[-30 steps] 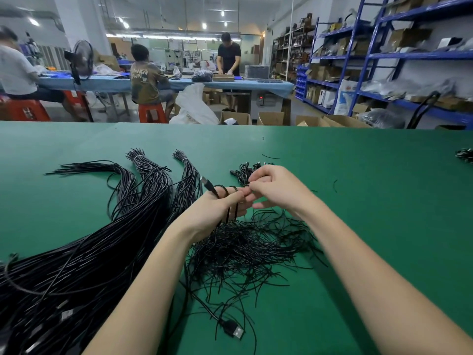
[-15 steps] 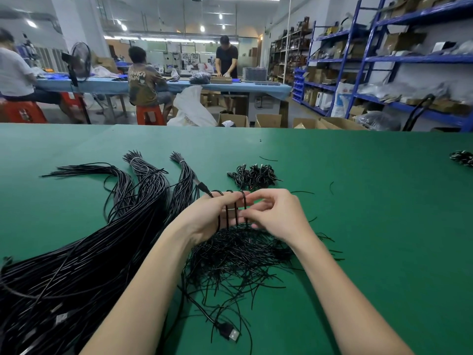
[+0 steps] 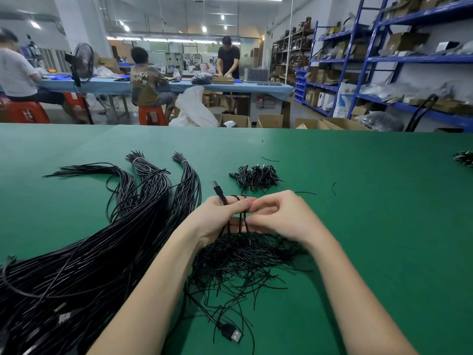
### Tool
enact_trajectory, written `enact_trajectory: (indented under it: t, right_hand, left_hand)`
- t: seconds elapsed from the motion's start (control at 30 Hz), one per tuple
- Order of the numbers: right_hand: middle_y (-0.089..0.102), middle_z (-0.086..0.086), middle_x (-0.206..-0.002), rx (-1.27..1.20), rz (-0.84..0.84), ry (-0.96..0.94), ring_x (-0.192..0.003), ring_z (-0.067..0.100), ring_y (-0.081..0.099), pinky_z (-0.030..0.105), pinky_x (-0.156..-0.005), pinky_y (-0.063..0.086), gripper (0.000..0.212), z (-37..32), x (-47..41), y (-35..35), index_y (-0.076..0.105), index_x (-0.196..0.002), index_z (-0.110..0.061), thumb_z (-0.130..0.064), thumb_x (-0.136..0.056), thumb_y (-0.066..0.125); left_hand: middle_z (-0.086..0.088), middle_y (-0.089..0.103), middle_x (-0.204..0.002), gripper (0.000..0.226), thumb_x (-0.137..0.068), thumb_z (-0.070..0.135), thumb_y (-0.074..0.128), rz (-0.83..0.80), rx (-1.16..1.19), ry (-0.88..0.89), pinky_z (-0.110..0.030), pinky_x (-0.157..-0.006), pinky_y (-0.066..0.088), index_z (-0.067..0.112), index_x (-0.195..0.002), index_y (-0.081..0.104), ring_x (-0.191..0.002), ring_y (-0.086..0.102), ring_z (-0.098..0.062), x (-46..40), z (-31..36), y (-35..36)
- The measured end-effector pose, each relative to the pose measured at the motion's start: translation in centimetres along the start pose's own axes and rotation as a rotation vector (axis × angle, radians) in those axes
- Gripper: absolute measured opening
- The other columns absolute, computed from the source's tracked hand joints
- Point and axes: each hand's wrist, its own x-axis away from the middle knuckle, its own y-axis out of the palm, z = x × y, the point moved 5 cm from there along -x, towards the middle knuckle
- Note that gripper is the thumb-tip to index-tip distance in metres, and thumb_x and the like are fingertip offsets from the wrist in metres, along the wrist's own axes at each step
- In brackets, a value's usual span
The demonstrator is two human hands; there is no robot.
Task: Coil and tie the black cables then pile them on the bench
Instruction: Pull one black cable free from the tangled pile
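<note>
My left hand (image 3: 220, 219) holds a black cable coiled in loops round its fingers, the cable's plug (image 3: 217, 187) sticking up behind the knuckles. My right hand (image 3: 279, 216) is right against it, fingers curled and pinching at the coil's loops (image 3: 242, 221). Under both hands lies a heap of short black tie wires (image 3: 245, 260). A small pile of coiled, tied cables (image 3: 256, 175) sits just beyond the hands on the green bench (image 3: 371, 226). Long bundles of loose black cables (image 3: 102, 247) spread across the left.
A USB plug (image 3: 231, 334) on a loose cable lies near the front edge. Another dark cable clump (image 3: 464, 158) sits at the far right edge. Stray wire bits (image 3: 334, 187) dot the bench. Beyond it are people at blue tables, cardboard boxes and blue shelving.
Both hands have drawn nearer to me, off the coiled pile. The right hand has dropped from above the left fingers to level beside them, and the plug now stands more upright.
</note>
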Motion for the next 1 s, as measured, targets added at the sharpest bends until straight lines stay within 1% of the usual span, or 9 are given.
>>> enact_trajectory:
  t: [0.03, 0.13, 0.27, 0.4, 0.47, 0.53, 0.73, 0.87, 1.0]
  right_hand:
    - [0.078, -0.004, -0.073, -0.047, 0.005, 0.025, -0.067, 0.008, 0.075, 0.017, -0.062, 0.055, 0.002, -0.1, 0.1, -0.9, 0.079, -0.083, -0.019, -0.020, -0.085, 0.080]
    - [0.077, -0.015, -0.081, 0.070, 0.295, -0.105, -0.074, -0.003, 0.069, 0.018, -0.070, 0.050, 0.019, -0.9, -0.4, -4.3, 0.078, -0.086, -0.029, -0.047, -0.086, 0.077]
    - [0.075, -0.018, -0.109, 0.020, -0.216, -0.189, -0.103, -0.004, 0.068, 0.020, -0.091, 0.053, 0.027, -3.2, -1.6, -0.5, 0.072, -0.113, -0.032, -0.045, -0.090, 0.075]
    - [0.076, -0.010, -0.086, 0.057, -0.320, -0.171, -0.059, 0.008, 0.065, 0.021, -0.052, 0.050, 0.021, -4.3, -2.4, 0.7, 0.072, -0.100, -0.024, -0.041, -0.089, 0.078]
    - [0.076, 0.001, -0.082, 0.050, -0.289, -0.167, -0.046, 0.014, 0.058, 0.022, -0.043, 0.045, 0.026, -4.4, -2.7, 0.6, 0.071, -0.092, -0.020, -0.044, -0.087, 0.080]
    - [0.077, 0.005, -0.080, 0.111, -0.227, -0.197, -0.048, 0.014, 0.059, 0.021, -0.049, 0.047, 0.035, -4.6, -3.0, 0.1, 0.072, -0.085, -0.019, -0.053, -0.083, 0.080]
    - [0.068, -0.008, -0.060, 0.243, -0.111, -0.205, -0.049, 0.003, 0.055, 0.019, -0.058, 0.045, 0.039, -4.0, -3.5, -1.0, 0.072, -0.075, -0.025, -0.064, -0.079, 0.077]
    - [0.067, 0.000, -0.065, 0.156, -0.132, -0.230, -0.052, 0.007, 0.050, 0.025, -0.056, 0.043, 0.023, -3.8, -3.6, -1.5, 0.076, -0.083, -0.026, -0.049, -0.088, 0.075]
    - [0.077, -0.002, -0.080, 0.123, -0.141, -0.240, -0.066, 0.023, 0.070, 0.028, -0.059, 0.057, 0.008, -3.6, -3.8, -1.9, 0.079, -0.089, -0.026, -0.029, -0.093, 0.074]
  left_hand:
    - [-0.018, 0.073, -0.111, 0.024, -0.098, 0.015, 0.062, -0.015, 0.007, -0.001, -0.033, -0.076, 0.062, -0.001, -0.113, 0.070, -0.086, 0.073, -0.029, 0.0, 0.1, -0.1]
    - [-0.018, 0.075, -0.104, 0.020, -0.099, 0.014, 0.059, -0.118, -0.006, 0.007, -0.032, -0.080, 0.062, -0.001, -0.106, 0.070, -0.090, 0.075, -0.027, 0.3, 0.4, 0.3]
    - [-0.011, 0.074, -0.086, 0.021, -0.100, 0.015, 0.056, -0.337, -0.103, 0.008, -0.027, -0.074, 0.059, -0.002, -0.102, 0.068, -0.081, 0.074, -0.022, 1.1, 0.2, 2.2]
    - [-0.008, 0.063, -0.077, 0.014, -0.101, 0.008, 0.055, -0.424, -0.066, 0.021, -0.028, -0.074, 0.056, -0.001, -0.099, 0.065, -0.069, 0.065, -0.017, 1.6, 0.4, 2.9]
    - [-0.005, 0.052, -0.075, 0.011, -0.102, 0.006, 0.052, -0.403, -0.020, 0.042, -0.030, -0.072, 0.055, 0.001, -0.098, 0.061, -0.061, 0.052, -0.011, 1.6, 0.6, 2.6]
    - [0.000, 0.047, -0.069, 0.012, -0.104, 0.007, 0.048, -0.379, 0.012, 0.053, -0.027, -0.068, 0.053, 0.002, -0.097, 0.057, -0.057, 0.041, -0.008, 1.4, 0.8, 2.4]
    - [0.004, 0.041, -0.065, 0.017, -0.105, 0.011, 0.047, -0.296, 0.040, 0.042, -0.027, -0.068, 0.043, 0.007, -0.091, 0.057, -0.056, 0.033, -0.008, 1.1, 0.9, 2.1]
    - [0.004, 0.028, -0.064, 0.024, -0.106, 0.011, 0.042, -0.164, 0.096, 0.032, -0.030, -0.070, 0.024, 0.010, -0.084, 0.053, -0.058, 0.021, -0.010, 0.9, 1.0, 1.1]
    - [0.001, 0.030, -0.067, 0.027, -0.106, 0.014, 0.043, -0.129, 0.108, 0.011, -0.022, -0.059, 0.039, 0.011, -0.081, 0.051, -0.058, 0.030, -0.012, 0.7, 0.9, 1.6]
